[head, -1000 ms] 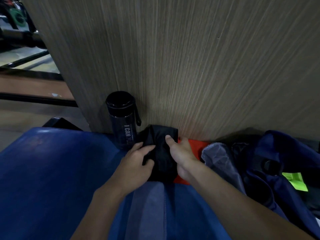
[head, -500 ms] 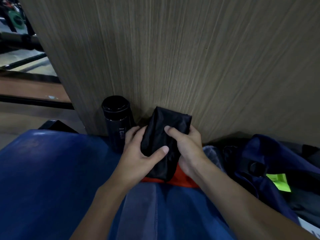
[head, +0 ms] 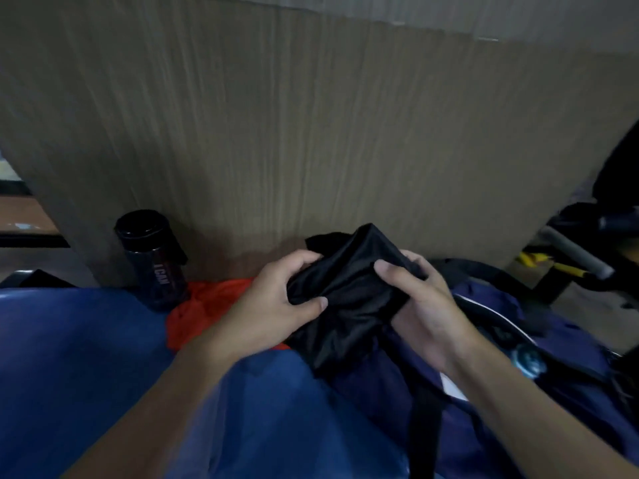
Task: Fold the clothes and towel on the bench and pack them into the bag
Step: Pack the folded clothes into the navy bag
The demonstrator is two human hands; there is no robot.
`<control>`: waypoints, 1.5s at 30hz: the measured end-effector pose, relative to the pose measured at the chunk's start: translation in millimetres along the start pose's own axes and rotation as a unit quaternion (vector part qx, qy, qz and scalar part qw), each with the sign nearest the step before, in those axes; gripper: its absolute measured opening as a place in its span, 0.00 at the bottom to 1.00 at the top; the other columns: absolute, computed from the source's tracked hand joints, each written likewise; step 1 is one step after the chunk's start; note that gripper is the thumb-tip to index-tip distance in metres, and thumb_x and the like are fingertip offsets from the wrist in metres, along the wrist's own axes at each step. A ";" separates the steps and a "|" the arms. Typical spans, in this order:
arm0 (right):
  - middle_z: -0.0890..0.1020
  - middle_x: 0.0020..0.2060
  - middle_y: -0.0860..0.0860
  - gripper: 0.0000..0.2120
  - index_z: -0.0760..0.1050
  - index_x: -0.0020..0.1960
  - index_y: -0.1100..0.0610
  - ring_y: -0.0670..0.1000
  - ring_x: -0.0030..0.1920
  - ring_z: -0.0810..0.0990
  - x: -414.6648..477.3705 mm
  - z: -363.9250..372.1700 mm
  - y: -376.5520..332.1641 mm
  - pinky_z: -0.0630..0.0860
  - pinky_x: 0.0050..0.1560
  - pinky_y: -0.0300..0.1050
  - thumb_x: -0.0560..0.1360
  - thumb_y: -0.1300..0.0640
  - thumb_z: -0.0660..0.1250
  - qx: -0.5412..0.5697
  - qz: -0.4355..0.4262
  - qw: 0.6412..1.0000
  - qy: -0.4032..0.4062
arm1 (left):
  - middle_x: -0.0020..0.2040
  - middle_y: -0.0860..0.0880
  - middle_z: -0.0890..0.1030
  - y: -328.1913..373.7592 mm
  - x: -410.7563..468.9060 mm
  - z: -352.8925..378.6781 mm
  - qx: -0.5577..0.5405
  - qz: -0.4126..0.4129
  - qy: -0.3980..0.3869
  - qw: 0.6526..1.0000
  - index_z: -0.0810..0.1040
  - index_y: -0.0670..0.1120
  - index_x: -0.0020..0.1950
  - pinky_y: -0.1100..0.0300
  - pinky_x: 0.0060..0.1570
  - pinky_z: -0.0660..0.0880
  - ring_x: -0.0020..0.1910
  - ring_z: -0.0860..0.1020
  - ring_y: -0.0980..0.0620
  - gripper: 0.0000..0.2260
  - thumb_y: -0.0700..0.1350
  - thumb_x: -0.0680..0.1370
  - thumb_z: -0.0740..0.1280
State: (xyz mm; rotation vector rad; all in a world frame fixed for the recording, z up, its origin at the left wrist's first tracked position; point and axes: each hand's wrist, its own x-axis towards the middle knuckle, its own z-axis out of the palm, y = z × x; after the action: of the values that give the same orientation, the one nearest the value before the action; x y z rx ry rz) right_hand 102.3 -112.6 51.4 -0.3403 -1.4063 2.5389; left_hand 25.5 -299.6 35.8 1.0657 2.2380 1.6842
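Head view: the garment is a black, shiny, creased bundle, held up to the right of the bottle. The left hand and right hand both grip it, fingers curled round its sides. An orange cloth lies just right of the bottle on the blue bench. The navy bag sits farther right, open.

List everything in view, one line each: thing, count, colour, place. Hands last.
black garment: one, black, bunched, held between both hands
bag: one, navy, lower right, under the garment
orange cloth: one, orange, on the bench by the bottle
bottle: one, dark, upright against the panel, left
bench: one, blue, foreground left
wood panel: one, brown, behind everything
metal bar: one, grey, far right
left hand: one, grips the garment's left side
right hand: one, grips its right side
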 end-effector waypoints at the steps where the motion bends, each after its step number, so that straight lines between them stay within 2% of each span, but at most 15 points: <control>1: 0.82 0.55 0.60 0.25 0.70 0.62 0.60 0.55 0.50 0.83 -6.4 -14.2 -13.4 0.82 0.50 0.48 0.67 0.65 0.72 -0.008 -0.009 1.000 0.000 | 0.51 0.55 0.84 10.0 3.5 3.7 0.022 0.011 -0.035 0.999 0.78 0.47 0.59 0.68 0.53 0.75 0.52 0.81 0.59 0.15 0.33 0.76 0.71; 3: 0.83 0.52 0.55 0.31 0.70 0.66 0.57 0.51 0.47 0.84 -22.8 -40.0 -38.6 0.82 0.46 0.43 0.65 0.69 0.73 -0.074 -0.008 0.997 -0.003 | 0.53 0.55 0.84 31.8 13.4 13.4 0.066 0.036 -0.109 0.991 0.79 0.47 0.59 0.67 0.57 0.75 0.54 0.81 0.60 0.15 0.33 0.76 0.71; 6: 0.80 0.60 0.53 0.43 0.66 0.72 0.50 0.50 0.56 0.83 -51.3 -73.8 -63.7 0.80 0.54 0.42 0.62 0.68 0.78 -0.260 0.002 0.964 -0.048 | 0.54 0.56 0.83 62.8 29.4 39.3 0.131 0.064 -0.213 0.966 0.79 0.48 0.60 0.63 0.59 0.74 0.56 0.80 0.60 0.15 0.34 0.77 0.70; 8: 0.80 0.60 0.49 0.44 0.66 0.72 0.49 0.47 0.58 0.82 -69.4 -88.9 -74.8 0.78 0.57 0.40 0.62 0.67 0.81 -0.352 -0.007 0.933 -0.076 | 0.54 0.59 0.82 82.6 37.7 61.8 0.168 0.075 -0.274 0.944 0.79 0.51 0.60 0.61 0.60 0.75 0.56 0.79 0.62 0.15 0.35 0.77 0.70; 13: 0.84 0.55 0.53 0.28 0.74 0.64 0.58 0.50 0.57 0.83 -93.5 -130.9 -88.4 0.78 0.56 0.43 0.66 0.65 0.79 -0.413 -0.050 0.907 -0.068 | 0.55 0.62 0.81 120.1 50.9 111.7 0.250 0.116 -0.345 0.897 0.78 0.58 0.60 0.58 0.60 0.74 0.57 0.78 0.65 0.18 0.38 0.76 0.69; 16: 0.82 0.55 0.52 0.31 0.73 0.63 0.56 0.49 0.57 0.82 -103.0 -153.0 -97.6 0.77 0.59 0.46 0.64 0.61 0.82 -0.431 -0.092 0.897 -0.038 | 0.56 0.61 0.81 133.3 57.5 134.1 0.269 0.126 -0.366 0.882 0.77 0.59 0.61 0.55 0.60 0.74 0.57 0.79 0.61 0.18 0.39 0.77 0.68; 20: 0.78 0.63 0.41 0.38 0.69 0.70 0.50 0.41 0.64 0.76 -115.6 -167.8 -111.8 0.73 0.62 0.36 0.64 0.61 0.81 -0.445 -0.149 0.881 -0.066 | 0.56 0.61 0.81 147.5 65.6 160.4 0.285 0.141 -0.388 0.865 0.77 0.58 0.61 0.57 0.61 0.73 0.57 0.78 0.62 0.17 0.40 0.76 0.70; 24: 0.86 0.45 0.51 0.11 0.81 0.52 0.56 0.49 0.47 0.85 -122.6 -184.9 -115.2 0.79 0.46 0.46 0.71 0.63 0.76 -0.470 -0.132 0.871 -0.058 | 0.54 0.60 0.81 150.7 74.0 180.0 0.240 0.147 -0.340 0.897 0.80 0.55 0.57 0.57 0.61 0.73 0.57 0.78 0.63 0.15 0.39 0.74 0.73; 28: 0.85 0.43 0.60 0.06 0.82 0.49 0.62 0.51 0.42 0.83 -129.3 -201.5 -108.2 0.79 0.47 0.54 0.72 0.66 0.73 -0.372 -0.170 0.912 0.040 | 0.59 0.64 0.77 143.0 75.4 189.6 0.188 0.161 -0.249 0.936 0.77 0.57 0.63 0.65 0.62 0.71 0.61 0.75 0.65 0.20 0.46 0.73 0.76; 31: 0.85 0.46 0.63 0.08 0.81 0.51 0.64 0.55 0.45 0.83 -136.0 -211.6 -103.5 0.79 0.50 0.55 0.72 0.68 0.72 -0.277 -0.181 0.939 0.093 | 0.67 0.70 0.67 134.1 71.8 191.3 0.142 0.126 -0.182 0.965 0.66 0.67 0.70 0.71 0.63 0.65 0.69 0.65 0.69 0.33 0.54 0.69 0.78; 33: 0.85 0.48 0.63 0.09 0.81 0.52 0.64 0.57 0.47 0.83 -140.4 -217.7 -99.8 0.79 0.50 0.54 0.72 0.70 0.72 -0.238 -0.178 0.950 0.100 | 0.68 0.66 0.70 129.8 69.3 199.6 0.088 0.069 -0.194 0.975 0.64 0.69 0.70 0.72 0.61 0.66 0.69 0.67 0.68 0.37 0.57 0.66 0.78; 36: 0.84 0.49 0.60 0.10 0.82 0.51 0.64 0.56 0.48 0.84 -145.9 -222.4 -92.4 0.79 0.52 0.52 0.70 0.70 0.74 -0.259 -0.161 0.949 0.082 | 0.61 0.57 0.80 121.6 66.4 219.7 0.063 0.078 -0.211 0.972 0.74 0.57 0.67 0.70 0.61 0.69 0.64 0.75 0.64 0.30 0.47 0.68 0.80; 38: 0.84 0.53 0.51 0.17 0.81 0.56 0.60 0.52 0.54 0.83 -148.0 -225.3 -90.7 0.79 0.58 0.49 0.68 0.68 0.76 -0.306 -0.163 0.934 0.085 | 0.57 0.55 0.83 119.8 64.1 229.7 0.069 0.080 -0.205 0.973 0.78 0.53 0.64 0.70 0.60 0.69 0.59 0.77 0.64 0.26 0.41 0.68 0.80; 42: 0.77 0.58 0.32 0.42 0.65 0.70 0.45 0.36 0.61 0.76 -149.8 -229.6 -88.7 0.71 0.58 0.30 0.64 0.62 0.81 -0.405 -0.165 0.895 0.086 | 0.51 0.49 0.84 117.2 62.5 247.3 0.049 0.065 -0.241 0.967 0.76 0.53 0.63 0.60 0.54 0.78 0.50 0.83 0.54 0.27 0.35 0.69 0.78; 45: 0.76 0.60 0.31 0.42 0.64 0.72 0.46 0.35 0.63 0.74 -147.1 -234.0 -80.0 0.68 0.59 0.26 0.65 0.63 0.80 -0.430 -0.181 0.882 0.065 | 0.46 0.47 0.84 120.9 61.3 261.1 0.039 0.067 -0.263 0.962 0.74 0.54 0.61 0.59 0.45 0.78 0.42 0.83 0.52 0.26 0.35 0.69 0.78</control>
State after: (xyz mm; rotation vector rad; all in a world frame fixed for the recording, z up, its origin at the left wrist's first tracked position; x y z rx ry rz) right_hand 319.4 72.2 12.9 -0.3266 -2.2155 1.4501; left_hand 166.3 -43.2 66.4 1.5011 1.9295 1.1687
